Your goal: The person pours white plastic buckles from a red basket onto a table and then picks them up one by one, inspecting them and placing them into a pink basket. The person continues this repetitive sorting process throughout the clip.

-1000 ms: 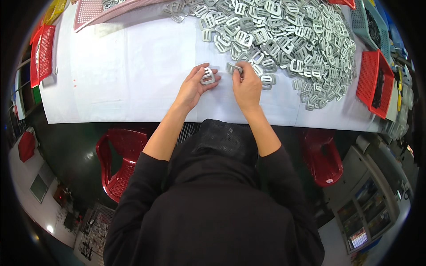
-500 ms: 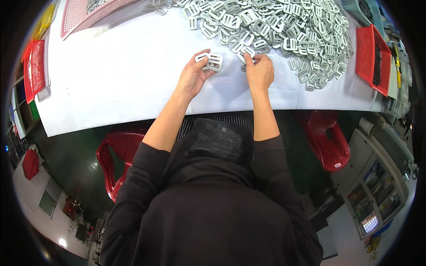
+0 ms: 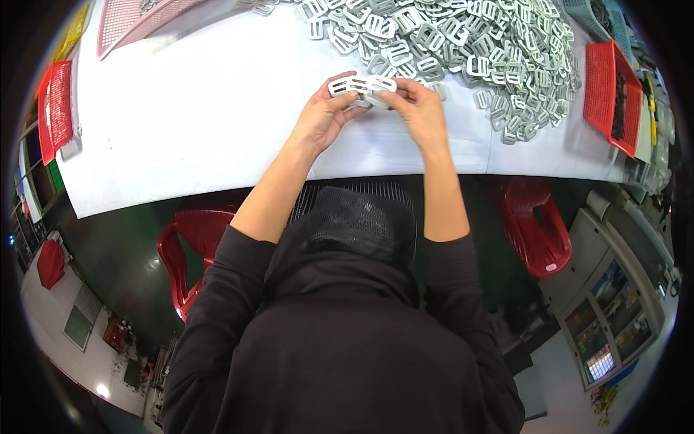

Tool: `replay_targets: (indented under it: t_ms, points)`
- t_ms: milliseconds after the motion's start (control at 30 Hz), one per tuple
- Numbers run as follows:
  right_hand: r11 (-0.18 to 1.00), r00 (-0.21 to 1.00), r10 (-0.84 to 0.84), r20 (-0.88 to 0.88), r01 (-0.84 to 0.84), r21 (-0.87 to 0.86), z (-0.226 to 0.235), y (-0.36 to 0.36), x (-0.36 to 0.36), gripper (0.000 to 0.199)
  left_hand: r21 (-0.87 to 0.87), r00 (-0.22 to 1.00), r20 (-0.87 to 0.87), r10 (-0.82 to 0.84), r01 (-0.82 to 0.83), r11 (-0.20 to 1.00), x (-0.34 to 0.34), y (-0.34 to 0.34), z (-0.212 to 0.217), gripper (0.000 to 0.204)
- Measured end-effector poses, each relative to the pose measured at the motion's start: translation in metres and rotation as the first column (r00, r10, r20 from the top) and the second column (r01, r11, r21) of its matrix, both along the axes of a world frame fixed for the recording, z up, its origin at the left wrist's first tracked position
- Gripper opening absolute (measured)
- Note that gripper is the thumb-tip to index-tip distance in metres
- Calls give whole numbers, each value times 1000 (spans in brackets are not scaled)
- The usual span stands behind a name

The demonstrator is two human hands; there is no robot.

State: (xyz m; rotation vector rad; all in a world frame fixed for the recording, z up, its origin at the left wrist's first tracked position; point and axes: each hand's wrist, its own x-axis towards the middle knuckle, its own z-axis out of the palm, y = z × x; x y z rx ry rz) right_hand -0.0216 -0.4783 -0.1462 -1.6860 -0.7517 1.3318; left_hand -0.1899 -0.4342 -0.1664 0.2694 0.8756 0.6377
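Observation:
Over the table, my left hand (image 3: 324, 116) is closed on a few pale grey slide buckles (image 3: 343, 87), flat frames with slots and a middle bar. My right hand (image 3: 423, 114) pinches another slide buckle (image 3: 383, 83) and brings it against those in the left. The buckles overlap between my fingertips, so their exact number is hidden. Just beyond my hands lies a large heap of the same slide buckles (image 3: 499, 54), spread across the right part of the table.
White cloth covers the table (image 3: 195, 116). A pink basket (image 3: 137, 25) stands far left, a red basket (image 3: 55, 108) at the left edge. To the right are a red basket (image 3: 600, 90) and a blue-green basket (image 3: 584, 18). Red chairs (image 3: 538, 231) flank me.
My right hand has moved left from the heap's edge with a slide buckle, joining it to those in my left hand. The left hand has barely moved.

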Motion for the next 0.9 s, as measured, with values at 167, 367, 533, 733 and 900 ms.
replay_targets:
  t_ms: [167,367,533,733,900]
  points:
    - [998,937,61,344,-54,-31,3,3,-36,24,-60,996,72,47,-43,997,2,-7,8,32]
    - [973,951,171,256,-204,108,4,2,-38,24,53,991,-90,-102,107,993,-6,-15,7,29]
    - [880,391,51,919,-453,144,-21,20,-2,25,59,975,-171,-139,151,987,-21,-8,10,31]
    - [755,468,168,868,-627,192,-13,30,8,22,31,990,-84,-113,116,993,-28,0,8,36]
    - [731,632,529,567,-679,74,15,24,-18,24,1,985,27,-172,172,985,-18,-6,9,39]
